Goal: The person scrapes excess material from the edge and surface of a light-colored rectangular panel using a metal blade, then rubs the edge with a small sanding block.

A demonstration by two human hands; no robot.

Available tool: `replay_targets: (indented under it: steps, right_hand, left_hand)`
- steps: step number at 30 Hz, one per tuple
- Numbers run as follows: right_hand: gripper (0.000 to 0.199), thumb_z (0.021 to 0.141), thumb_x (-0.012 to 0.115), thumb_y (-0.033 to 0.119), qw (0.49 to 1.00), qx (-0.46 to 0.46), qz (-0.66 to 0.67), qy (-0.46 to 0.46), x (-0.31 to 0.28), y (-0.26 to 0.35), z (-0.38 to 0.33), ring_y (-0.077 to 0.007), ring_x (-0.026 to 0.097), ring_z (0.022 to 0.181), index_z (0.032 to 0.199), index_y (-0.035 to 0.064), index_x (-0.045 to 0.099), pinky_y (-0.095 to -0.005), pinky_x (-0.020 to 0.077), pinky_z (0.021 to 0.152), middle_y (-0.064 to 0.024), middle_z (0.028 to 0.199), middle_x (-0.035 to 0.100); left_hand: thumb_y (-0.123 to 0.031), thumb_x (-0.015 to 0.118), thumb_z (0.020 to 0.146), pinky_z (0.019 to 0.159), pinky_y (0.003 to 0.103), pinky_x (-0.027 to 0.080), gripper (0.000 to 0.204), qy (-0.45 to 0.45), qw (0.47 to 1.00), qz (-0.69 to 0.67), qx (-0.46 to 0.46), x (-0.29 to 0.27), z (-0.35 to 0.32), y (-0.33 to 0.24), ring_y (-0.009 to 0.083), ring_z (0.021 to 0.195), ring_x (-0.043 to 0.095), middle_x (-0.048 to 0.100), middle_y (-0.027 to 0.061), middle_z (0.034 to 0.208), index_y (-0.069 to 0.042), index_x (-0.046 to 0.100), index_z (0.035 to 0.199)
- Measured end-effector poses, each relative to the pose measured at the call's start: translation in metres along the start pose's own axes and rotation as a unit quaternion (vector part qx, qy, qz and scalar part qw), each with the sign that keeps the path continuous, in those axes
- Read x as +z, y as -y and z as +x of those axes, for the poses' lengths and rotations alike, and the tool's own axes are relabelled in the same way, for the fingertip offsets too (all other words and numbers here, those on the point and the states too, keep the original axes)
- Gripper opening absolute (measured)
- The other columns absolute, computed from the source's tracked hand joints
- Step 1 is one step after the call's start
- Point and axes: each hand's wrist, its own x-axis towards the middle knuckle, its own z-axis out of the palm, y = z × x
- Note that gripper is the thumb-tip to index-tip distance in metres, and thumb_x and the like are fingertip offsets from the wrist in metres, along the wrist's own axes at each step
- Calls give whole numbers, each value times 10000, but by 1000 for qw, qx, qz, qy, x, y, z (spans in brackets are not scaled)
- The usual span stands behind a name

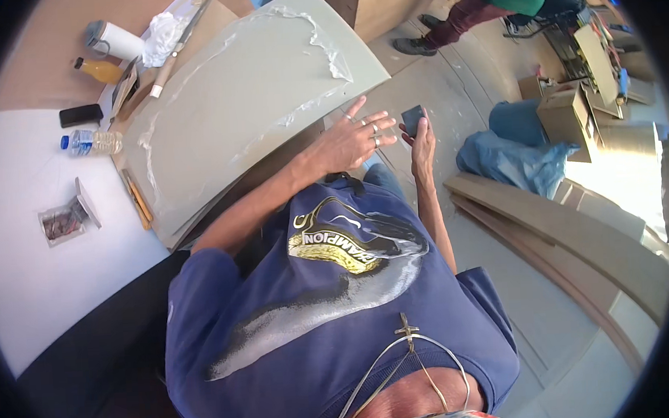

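Note:
My left hand (352, 141) is at the near right edge of a large pale board (230, 97), fingers spread, with rings on several of them. Nothing is in it. To its right, my right hand (422, 147) is held up off the board, gripping a small dark rectangular block (413, 118) between thumb and fingers. Whether the block is wrapped in something I cannot tell. White paste (330, 52) lies in rough, smeared streaks along the board's borders.
Left of the board are a water bottle (93, 142), a black phone (81, 115), an orange drink bottle (99, 70), a long blade with a wooden handle (162, 76) and an open small box (64, 223). Another person (483, 16) stands beyond. Curved planks (570, 234) and blue plastic (510, 158) lie right.

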Motion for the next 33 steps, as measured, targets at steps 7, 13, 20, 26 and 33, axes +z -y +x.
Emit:
replay_targets:
  steps: [7,13,20,26,33]
  right_hand:
    - [708,1099,392,543,995,-14,-37,89,-2,6,30,-242,720,994,1576,20,383,-331,567,789,-195,1267,656]
    - [565,1107,471,396,977,-65,-102,174,-32,42,42,-268,718,1056,1535,27,457,-346,564,853,-211,1234,683]
    - [602,992,676,204,823,-385,-283,306,-59,109,21,-368,554,1324,1526,29,460,-429,501,1058,-193,1496,506]
    - [543,1002,692,261,937,-143,-61,313,-42,131,38,-191,653,1015,1441,-15,531,-332,557,850,-160,1294,625]
    - [209,979,730,213,935,-6,-18,353,-11,112,60,-93,631,817,1073,44,652,-266,540,725,-26,883,676]
  left_hand:
    - [-247,666,943,1228,629,197,690,-153,930,91,-323,-2,19,-8,297,1498,339,406,96,1575,-108,395,1562]
    - [-287,672,960,1198,550,312,465,-152,955,94,-238,24,58,-41,287,1413,475,574,115,1425,-59,608,1360]
    - [-340,655,1028,813,267,551,364,-355,525,-631,-447,22,129,-71,111,940,679,698,58,1030,-5,650,1172]
    - [-243,654,1033,755,277,575,243,-424,579,-544,-434,41,110,-67,86,857,668,702,29,962,-12,664,1108]
    - [-224,668,1013,696,292,554,235,-271,713,-374,-528,1,96,-58,107,800,685,718,84,868,-30,669,1145]
